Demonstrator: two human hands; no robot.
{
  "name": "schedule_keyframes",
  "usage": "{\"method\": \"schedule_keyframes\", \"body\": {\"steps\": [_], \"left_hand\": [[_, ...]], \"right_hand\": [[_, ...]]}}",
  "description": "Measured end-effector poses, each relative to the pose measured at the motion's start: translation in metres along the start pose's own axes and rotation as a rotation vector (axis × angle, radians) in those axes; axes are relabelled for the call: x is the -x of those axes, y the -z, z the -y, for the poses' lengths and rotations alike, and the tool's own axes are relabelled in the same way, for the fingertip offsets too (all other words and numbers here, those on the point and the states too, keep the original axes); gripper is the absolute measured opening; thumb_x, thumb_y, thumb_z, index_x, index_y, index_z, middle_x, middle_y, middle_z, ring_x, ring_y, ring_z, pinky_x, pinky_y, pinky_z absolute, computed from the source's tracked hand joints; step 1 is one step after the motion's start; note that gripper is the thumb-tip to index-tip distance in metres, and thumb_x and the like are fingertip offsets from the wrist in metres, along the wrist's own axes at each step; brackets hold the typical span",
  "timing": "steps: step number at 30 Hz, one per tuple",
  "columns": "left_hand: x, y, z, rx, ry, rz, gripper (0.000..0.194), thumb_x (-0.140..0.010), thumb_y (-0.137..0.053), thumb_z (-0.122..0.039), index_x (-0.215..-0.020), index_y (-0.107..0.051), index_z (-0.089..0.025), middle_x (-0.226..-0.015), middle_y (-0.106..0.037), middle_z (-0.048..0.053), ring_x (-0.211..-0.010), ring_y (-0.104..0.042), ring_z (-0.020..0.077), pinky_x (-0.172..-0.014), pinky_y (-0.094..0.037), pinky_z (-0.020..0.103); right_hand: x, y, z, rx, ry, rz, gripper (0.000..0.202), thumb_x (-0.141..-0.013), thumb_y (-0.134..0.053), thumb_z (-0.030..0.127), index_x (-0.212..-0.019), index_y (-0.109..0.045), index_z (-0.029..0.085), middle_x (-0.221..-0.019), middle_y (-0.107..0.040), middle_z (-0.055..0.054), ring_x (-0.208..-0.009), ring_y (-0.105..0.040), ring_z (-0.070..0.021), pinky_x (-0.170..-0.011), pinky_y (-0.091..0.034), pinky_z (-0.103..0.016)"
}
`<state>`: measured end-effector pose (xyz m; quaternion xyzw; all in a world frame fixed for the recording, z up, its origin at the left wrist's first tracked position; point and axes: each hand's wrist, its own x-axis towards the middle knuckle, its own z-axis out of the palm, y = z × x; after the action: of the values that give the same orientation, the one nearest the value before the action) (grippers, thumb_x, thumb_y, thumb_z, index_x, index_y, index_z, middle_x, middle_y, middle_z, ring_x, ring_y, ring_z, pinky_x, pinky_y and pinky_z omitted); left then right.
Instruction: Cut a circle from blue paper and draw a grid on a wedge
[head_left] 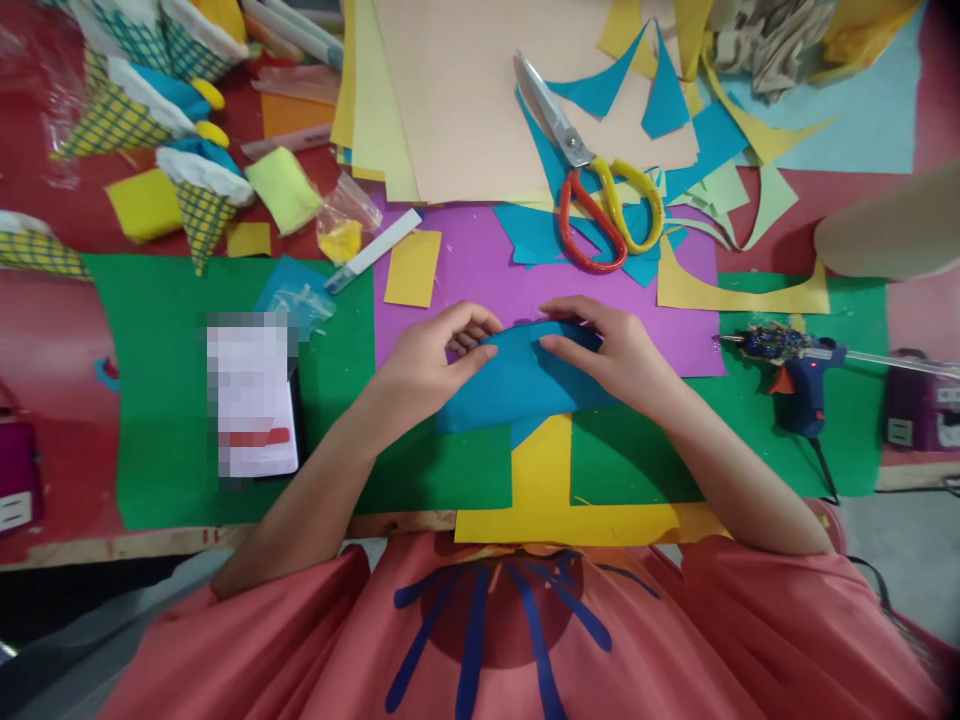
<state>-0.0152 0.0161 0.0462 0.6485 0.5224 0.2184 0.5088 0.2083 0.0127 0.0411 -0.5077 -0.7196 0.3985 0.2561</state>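
A curved blue sheet [525, 380] is held up between both hands, above the green and purple mats. My left hand [442, 355] pinches its upper left edge, thumb on the near face and fingers curled behind. On the upper right edge, my right hand [600, 345] grips the sheet with the thumb in front and the fingers over the top. Beneath the sheet lies a yellow paper strip [541, 465], its upper end hidden. Scissors [574, 150] with red and yellow handles rest beyond the hands on paper scraps.
A glue gun [802, 375] lies at the right with its cord. A phone [255, 400] is on the left of the green mat [172, 290]. Farther back are stacked paper sheets [465, 100], a white pen [375, 250], cone-shaped crafts [199, 200] and a pale cylinder [885, 235].
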Motion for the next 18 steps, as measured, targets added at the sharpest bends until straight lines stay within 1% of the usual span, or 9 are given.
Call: {"method": "schedule_keyframes", "body": {"steps": [2, 4, 5, 6, 7, 12, 15, 18], "left_hand": [[-0.001, 0.002, -0.001, 0.020, -0.010, 0.013, 0.013, -0.080, -0.060, -0.028, -0.091, -0.063, -0.021, -0.085, -0.067, 0.000, -0.080, -0.062, 0.0135, -0.073, -0.051, 0.025], [-0.001, 0.002, 0.001, 0.047, -0.005, 0.021, 0.015, -0.080, -0.061, -0.029, -0.092, -0.063, -0.020, -0.084, -0.067, 0.000, -0.079, -0.063, 0.0133, -0.072, -0.051, 0.024], [-0.002, 0.001, 0.003, 0.057, 0.004, 0.022, 0.015, -0.080, -0.060, -0.029, -0.092, -0.064, -0.020, -0.084, -0.067, 0.000, -0.079, -0.063, 0.0133, -0.072, -0.051, 0.024], [-0.002, 0.001, 0.005, 0.064, 0.016, 0.021, 0.016, -0.080, -0.060, -0.030, -0.093, -0.064, -0.020, -0.084, -0.067, 0.001, -0.079, -0.063, 0.0135, -0.072, -0.051, 0.024], [-0.003, 0.000, 0.007, 0.065, 0.029, 0.023, 0.018, -0.080, -0.060, -0.030, -0.094, -0.064, -0.020, -0.086, -0.068, 0.001, -0.081, -0.064, 0.0138, -0.073, -0.051, 0.024], [-0.004, -0.006, 0.012, 0.103, 0.086, 0.085, 0.030, -0.077, -0.065, -0.037, -0.102, -0.065, -0.021, -0.103, -0.072, 0.002, -0.098, -0.066, 0.0177, -0.087, -0.051, 0.027], [-0.004, -0.007, 0.012, 0.125, 0.127, 0.107, 0.032, -0.076, -0.065, -0.039, -0.102, -0.067, -0.021, -0.106, -0.072, 0.002, -0.097, -0.067, 0.0188, -0.088, -0.052, 0.029], [-0.004, -0.007, 0.011, 0.128, 0.123, 0.094, 0.030, -0.076, -0.065, -0.036, -0.102, -0.068, -0.022, -0.107, -0.073, 0.002, -0.095, -0.068, 0.0185, -0.087, -0.052, 0.029]], "right_hand": [[-0.009, 0.000, 0.001, -0.133, -0.055, 0.098, 0.022, -0.086, -0.061, 0.033, -0.092, -0.069, 0.014, -0.087, -0.070, -0.005, -0.081, -0.063, -0.0172, -0.074, -0.048, -0.030], [-0.013, -0.001, 0.000, -0.223, -0.084, 0.160, 0.024, -0.085, -0.061, 0.035, -0.074, -0.065, 0.014, -0.067, -0.058, 0.001, -0.065, -0.052, -0.0114, -0.062, -0.040, -0.025], [-0.014, -0.002, 0.000, -0.258, -0.098, 0.175, 0.026, -0.084, -0.062, 0.035, -0.068, -0.062, 0.014, -0.062, -0.052, 0.002, -0.061, -0.046, -0.0096, -0.059, -0.037, -0.025], [-0.014, -0.003, -0.001, -0.291, -0.111, 0.185, 0.028, -0.084, -0.062, 0.036, -0.066, -0.060, 0.014, -0.060, -0.047, 0.003, -0.059, -0.042, -0.0086, -0.058, -0.034, -0.024], [-0.014, -0.005, -0.002, -0.323, -0.123, 0.193, 0.028, -0.083, -0.062, 0.036, -0.065, -0.060, 0.014, -0.060, -0.046, 0.004, -0.060, -0.041, -0.0083, -0.057, -0.033, -0.024], [-0.011, -0.011, -0.007, -0.433, -0.151, 0.218, 0.025, -0.081, -0.063, 0.037, -0.076, -0.067, 0.013, -0.069, -0.056, 0.000, -0.067, -0.047, -0.0105, -0.061, -0.037, -0.025], [-0.011, -0.013, -0.009, -0.437, -0.157, 0.229, 0.025, -0.081, -0.063, 0.037, -0.077, -0.068, 0.013, -0.068, -0.057, 0.000, -0.067, -0.047, -0.0106, -0.061, -0.038, -0.025], [-0.011, -0.013, -0.010, -0.442, -0.163, 0.234, 0.025, -0.081, -0.063, 0.036, -0.077, -0.068, 0.013, -0.067, -0.056, 0.001, -0.066, -0.047, -0.0106, -0.061, -0.038, -0.025]]}}
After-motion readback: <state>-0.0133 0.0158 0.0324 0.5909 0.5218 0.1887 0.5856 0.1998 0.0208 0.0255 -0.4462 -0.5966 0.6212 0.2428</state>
